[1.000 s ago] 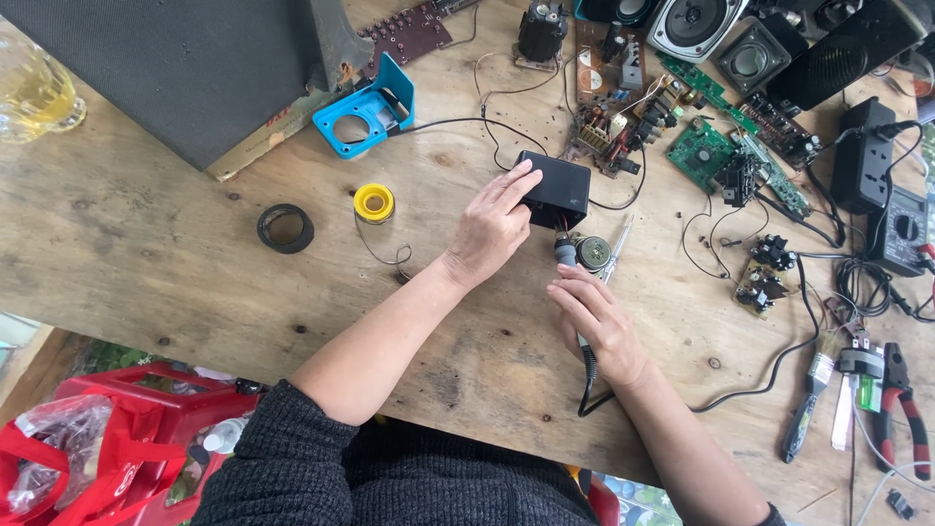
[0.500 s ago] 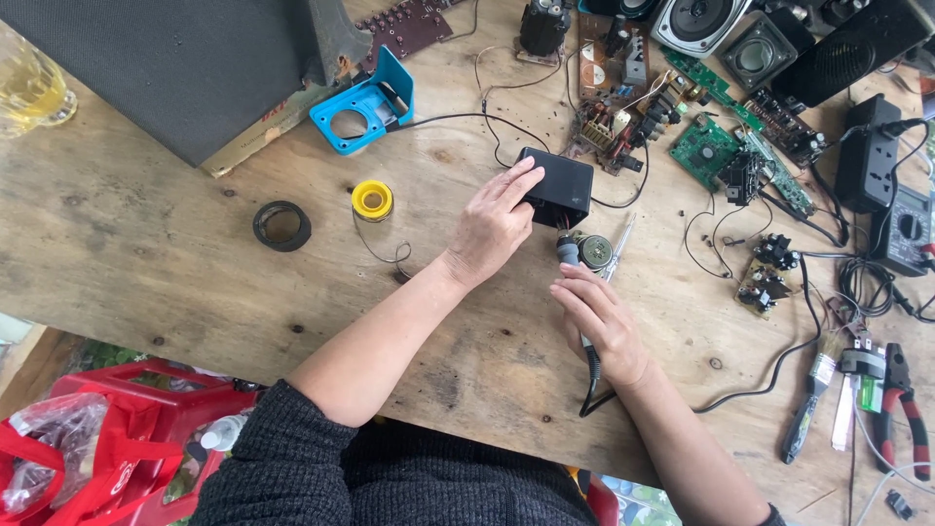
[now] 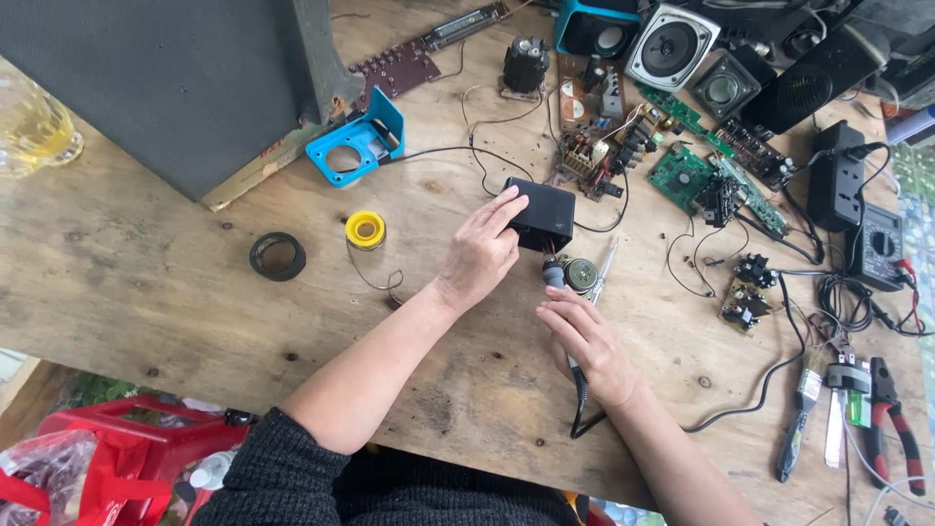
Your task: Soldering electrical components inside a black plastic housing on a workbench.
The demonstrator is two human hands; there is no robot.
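- Nearest the viewer, right hand (image 3: 587, 343) grips what seems a soldering iron, tip by a small round motor (image 3: 579, 275).
- Beyond, left hand (image 3: 480, 253) steadies a black plastic box (image 3: 542, 213) mid-table (image 3: 146, 312): light, rigid, smooth; best held by its sides.

We are seeing a worn wooden table (image 3: 127, 292) carrying a clutter of parts. A black ring (image 3: 278, 256) is lying near a yellow spool of solder (image 3: 365, 230), with a blue plastic frame (image 3: 355, 151) sitting further back beside a large grey speaker cabinet (image 3: 166, 78). A glass of yellowish drink (image 3: 34, 131) is standing at the left edge. Green circuit boards (image 3: 682, 173) and loose speakers (image 3: 672, 44) are crowding the far side, a black power adapter (image 3: 836, 187) and a multimeter (image 3: 881, 248) are resting at the right, and red-handled pliers (image 3: 896, 419) are lying near the right corner. A red bag (image 3: 107, 458) is sitting below the table's edge.
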